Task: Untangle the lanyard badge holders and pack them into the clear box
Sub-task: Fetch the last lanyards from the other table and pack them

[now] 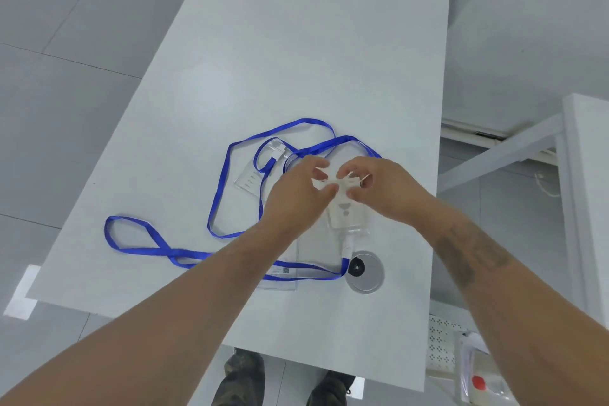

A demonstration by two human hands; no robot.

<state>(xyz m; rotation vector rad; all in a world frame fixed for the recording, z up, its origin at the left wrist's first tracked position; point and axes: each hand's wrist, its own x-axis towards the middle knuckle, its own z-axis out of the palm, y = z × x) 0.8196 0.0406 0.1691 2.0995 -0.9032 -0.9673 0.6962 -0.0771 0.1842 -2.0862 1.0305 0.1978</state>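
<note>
An office or lab-style workroom, seen from above a long white desk.

The white table (296, 43) carries a round metal cable grommet (364, 271) set into its top, the kind fitted to office desks. Pale grey floor tiles (66, 43) surround it, a second white desk frame (560, 142) stands to the right, and a white perforated panel (441, 339) sits low beside the table.

Both hands, left (298, 189) and right (379, 188), pinch a clear badge holder (346, 214) above blue lanyards (220, 175) on the white table (296, 43)
</note>
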